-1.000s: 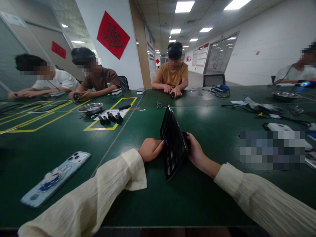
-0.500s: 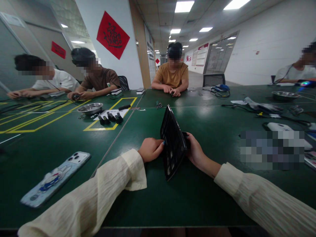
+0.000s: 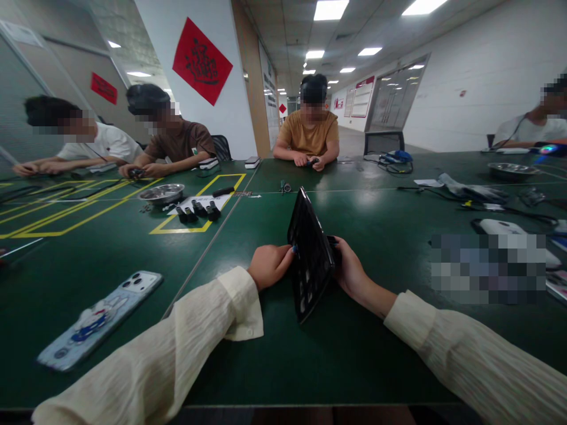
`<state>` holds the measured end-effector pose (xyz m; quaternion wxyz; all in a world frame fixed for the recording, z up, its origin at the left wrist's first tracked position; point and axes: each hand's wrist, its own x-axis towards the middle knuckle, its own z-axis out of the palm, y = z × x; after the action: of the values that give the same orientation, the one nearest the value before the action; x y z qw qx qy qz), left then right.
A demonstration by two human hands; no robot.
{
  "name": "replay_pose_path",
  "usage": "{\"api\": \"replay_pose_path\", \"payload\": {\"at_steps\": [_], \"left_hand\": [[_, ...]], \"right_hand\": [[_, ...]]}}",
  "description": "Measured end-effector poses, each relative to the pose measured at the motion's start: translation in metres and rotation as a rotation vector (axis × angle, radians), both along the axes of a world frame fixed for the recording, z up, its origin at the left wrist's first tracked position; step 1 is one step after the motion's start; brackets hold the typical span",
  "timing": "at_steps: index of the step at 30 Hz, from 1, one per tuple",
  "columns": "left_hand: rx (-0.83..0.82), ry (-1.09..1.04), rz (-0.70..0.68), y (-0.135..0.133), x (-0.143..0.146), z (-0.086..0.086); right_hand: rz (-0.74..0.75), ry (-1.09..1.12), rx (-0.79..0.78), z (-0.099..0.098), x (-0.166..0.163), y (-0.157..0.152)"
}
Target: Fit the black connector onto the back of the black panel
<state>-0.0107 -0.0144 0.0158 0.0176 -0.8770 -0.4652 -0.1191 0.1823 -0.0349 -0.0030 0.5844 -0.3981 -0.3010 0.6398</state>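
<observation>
A black plastic grid tray (image 3: 310, 254) stands on its edge on the green table (image 3: 310, 360), tilted between my hands. My left hand (image 3: 269, 265) is curled against the tray's left face, thumb and fingertips pressed to it. My right hand (image 3: 349, 268) grips the tray from behind on the right; its fingers are mostly hidden by the tray. Both arms wear cream sleeves.
A phone in a light blue case (image 3: 100, 319) lies at the left. Further off sit a metal bowl (image 3: 167, 193) and small black parts (image 3: 197, 211) inside yellow tape lines. Cables and a second bowl (image 3: 511, 170) lie at the right. Several seated people work around the table.
</observation>
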Motion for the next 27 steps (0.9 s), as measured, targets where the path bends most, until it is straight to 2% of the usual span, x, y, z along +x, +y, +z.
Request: {"api": "replay_pose_path", "payload": {"at_steps": [8, 12, 17, 23, 27], "left_hand": [[-0.004, 0.021, -0.044, -0.0016, -0.0002, 0.0026], [-0.022, 0.002, 0.028, -0.0012, -0.0001, 0.0026], [-0.018, 0.055, 0.024, -0.0028, 0.0014, 0.0045], [-0.025, 0.041, 0.154, -0.0029, 0.0034, 0.0041], [-0.034, 0.061, 0.123, -0.0027, 0.0027, 0.0047]], "right_hand": [[0.013, 0.000, 0.011, -0.0034, 0.0009, 0.0010], [0.007, -0.004, -0.010, -0.0017, 0.0010, 0.0007], [0.006, -0.017, -0.011, -0.0006, 0.0007, -0.0006], [0.012, -0.012, 0.004, -0.0023, 0.0010, -0.0001], [0.019, -0.011, -0.013, -0.0020, 0.0018, -0.0002]]}}
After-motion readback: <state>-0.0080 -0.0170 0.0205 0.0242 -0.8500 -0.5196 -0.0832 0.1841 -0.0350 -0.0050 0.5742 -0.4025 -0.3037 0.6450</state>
